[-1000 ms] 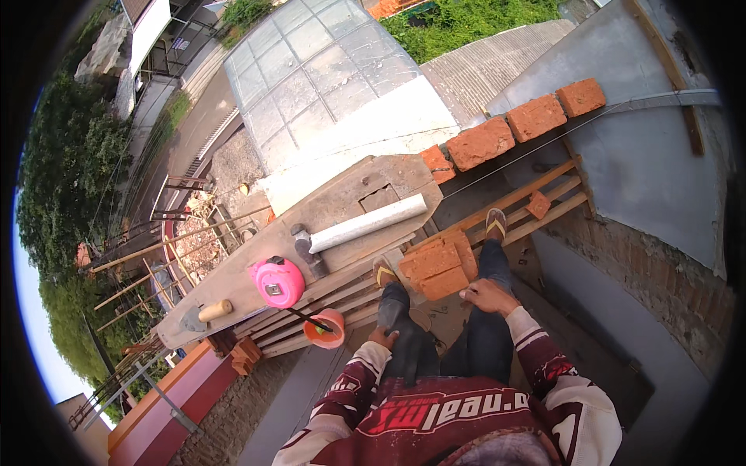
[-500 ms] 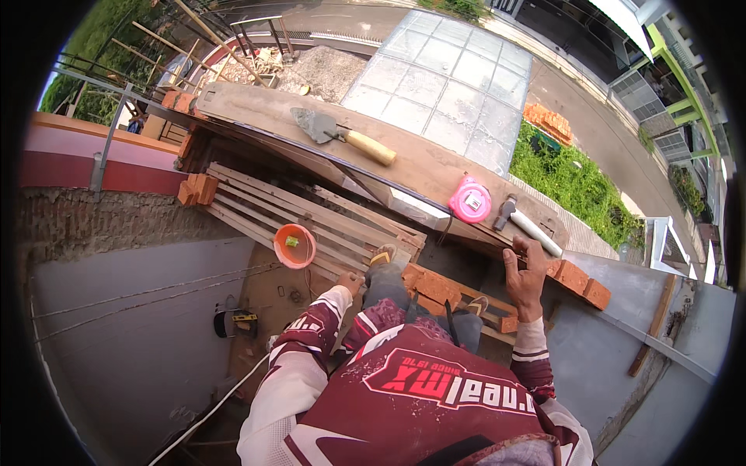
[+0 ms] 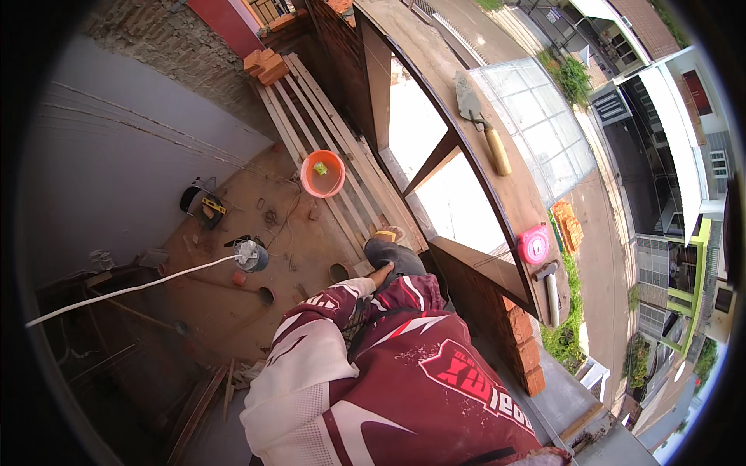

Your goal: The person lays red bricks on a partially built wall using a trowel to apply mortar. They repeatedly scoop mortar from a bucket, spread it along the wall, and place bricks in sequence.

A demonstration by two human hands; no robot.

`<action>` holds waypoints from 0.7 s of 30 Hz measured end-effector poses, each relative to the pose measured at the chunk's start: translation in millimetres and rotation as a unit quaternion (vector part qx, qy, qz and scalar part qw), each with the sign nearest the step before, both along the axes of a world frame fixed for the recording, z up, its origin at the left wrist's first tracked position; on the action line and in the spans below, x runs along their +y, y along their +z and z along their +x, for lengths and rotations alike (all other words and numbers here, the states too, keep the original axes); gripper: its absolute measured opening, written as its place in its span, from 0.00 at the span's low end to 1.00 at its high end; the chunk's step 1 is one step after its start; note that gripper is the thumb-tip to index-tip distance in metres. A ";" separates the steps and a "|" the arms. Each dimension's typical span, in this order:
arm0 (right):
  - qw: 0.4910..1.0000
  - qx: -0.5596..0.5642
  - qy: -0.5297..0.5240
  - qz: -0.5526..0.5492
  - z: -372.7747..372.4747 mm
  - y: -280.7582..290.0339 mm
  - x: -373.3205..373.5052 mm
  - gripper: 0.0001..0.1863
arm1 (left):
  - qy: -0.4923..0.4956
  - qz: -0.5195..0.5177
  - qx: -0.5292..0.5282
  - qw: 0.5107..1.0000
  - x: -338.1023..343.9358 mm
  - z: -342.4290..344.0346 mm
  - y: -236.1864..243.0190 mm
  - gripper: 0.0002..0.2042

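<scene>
My left hand (image 3: 381, 275) lies on my dark trouser leg (image 3: 395, 256), its fingers resting along the cloth and holding nothing I can see. No part of my right hand shows. An orange bucket (image 3: 323, 190) with a small yellow-green object inside stands on the wooden planks (image 3: 353, 213) beyond my left hand. To the right, a ledge (image 3: 522, 198) above a window frame bears a trowel (image 3: 496, 147) with a wooden handle, a pink tape measure (image 3: 534, 245) and a hammer (image 3: 552, 295) with a pale handle.
Orange bricks (image 3: 266, 67) sit at the planks' far end; more bricks (image 3: 522, 342) line the wall at right. Far below lie a floor with pipe stubs, a yellow spirit level (image 3: 214, 206) and a bucket (image 3: 252, 255). A white hose (image 3: 140, 290) crosses the left side. The planks have gaps.
The view has swung, so the ledge and its tools now appear farther right. My right hand, raised near the hammer before, has left view. My left hand now rests on my leg.
</scene>
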State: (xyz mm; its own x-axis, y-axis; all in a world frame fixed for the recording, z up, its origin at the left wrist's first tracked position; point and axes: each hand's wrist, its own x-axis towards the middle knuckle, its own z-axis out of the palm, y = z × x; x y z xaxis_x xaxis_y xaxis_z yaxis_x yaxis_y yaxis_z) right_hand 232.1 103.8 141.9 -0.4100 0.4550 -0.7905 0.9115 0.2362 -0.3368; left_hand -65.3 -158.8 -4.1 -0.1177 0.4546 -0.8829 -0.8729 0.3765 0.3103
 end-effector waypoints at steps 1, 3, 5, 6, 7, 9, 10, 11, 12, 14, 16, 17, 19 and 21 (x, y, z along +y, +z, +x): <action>1.000 0.002 0.000 0.000 -3.8 0.8 4.9 0.22 | -0.039 0.007 0.006 0.999 0.5 2.1 -5.3 0.51; 1.000 0.014 0.005 0.006 -18.6 4.1 17.4 0.22 | -0.084 -0.004 0.037 0.996 5.6 0.7 -13.0 0.52; 1.000 0.024 0.008 0.012 -32.2 9.1 27.0 0.22 | -0.114 -0.036 0.098 0.988 2.0 6.7 -6.2 0.55; 0.999 0.028 0.011 0.015 -39.6 10.5 31.4 0.22 | -0.088 -0.029 0.107 0.990 2.5 10.1 2.0 0.54; 0.999 0.031 0.014 0.015 -44.5 12.9 35.9 0.22 | -0.074 -0.039 0.091 0.992 3.7 9.4 12.6 0.54; 0.999 0.034 0.021 0.015 -53.3 14.8 43.7 0.22 | -0.038 -0.005 0.068 0.997 1.0 8.0 43.5 0.52; 0.999 0.034 0.025 0.014 -56.7 14.7 47.6 0.23 | 0.012 -0.010 0.051 0.999 2.4 8.4 61.8 0.46; 0.999 0.035 0.032 0.015 -58.3 13.9 50.8 0.23 | 0.021 -0.009 0.046 0.999 2.3 9.0 80.1 0.45; 0.999 0.035 0.036 0.013 -59.3 12.0 55.4 0.23 | 0.016 0.001 0.047 0.999 1.3 7.3 96.7 0.44; 0.998 0.034 0.045 0.010 -56.6 4.5 64.3 0.23 | -0.051 0.040 0.070 0.995 -2.8 2.4 125.5 0.43; 0.998 0.033 0.062 0.006 -47.6 -8.3 75.5 0.23 | -0.164 0.095 0.127 0.974 -0.9 -9.8 145.5 0.41; 0.997 0.031 0.071 0.002 -41.6 -16.3 82.1 0.23 | -0.222 0.120 0.170 0.953 4.4 -18.8 153.1 0.40; 0.995 0.033 0.089 -0.013 -27.2 -34.0 95.2 0.24 | -0.297 0.137 0.278 0.903 19.2 -35.9 168.8 0.38; 0.994 0.042 0.099 -0.030 -19.1 -49.9 107.2 0.24 | -0.309 0.086 0.391 0.863 42.2 -49.8 191.3 0.36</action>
